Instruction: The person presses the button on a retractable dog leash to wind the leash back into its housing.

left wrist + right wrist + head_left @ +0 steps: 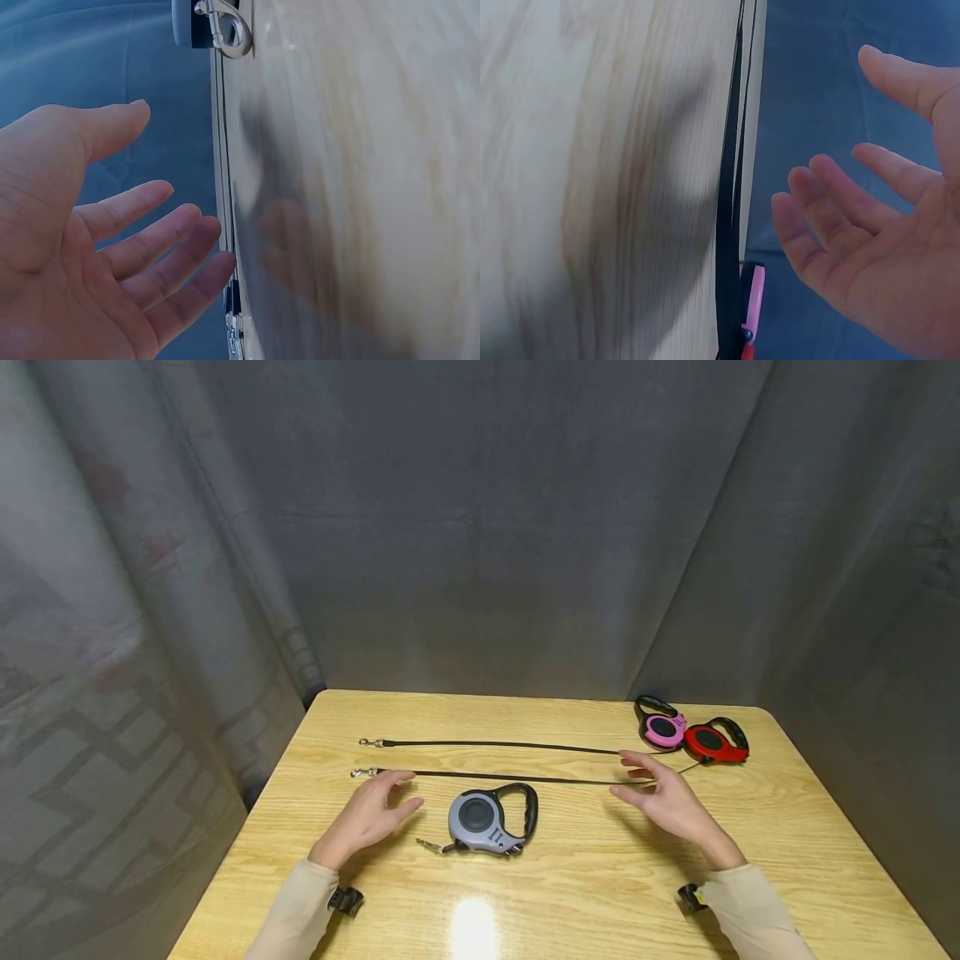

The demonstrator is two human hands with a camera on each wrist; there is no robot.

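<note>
Hovering low over a glossy, pale wood-grain table [600, 893], two sleeved arms frame the lower centre of the head view, each hand spread and holding nothing. Between them, nearest the camera, lies a grey retractable leash [491, 821], a rounded plastic housing with a dark disc and a black loop handle, its small metal clip poking out at lower left. The left hand [367, 818], fingers loose and parted, sits just left of that housing with its fingertips near the clip end of the near black cord [510, 777]; the left wrist view shows the open palm and a silver snap hook [225, 28]. The right hand [663, 797], equally relaxed and empty, hangs at the cord's other end. Judging by this pose, the two thin cords have been laid out straight and the hands are between grips; taking up either cord next would call for a fine pinch, since the flat strap lies flush on a slick surface. Beyond it, a far black cord [495, 744] runs parallel. At upper right of the tabletop, a pink leash [662, 727] touches a red leash [712, 742], both smooth, oval shells. Grey fabric curtains [480, 527] close the background.
</note>
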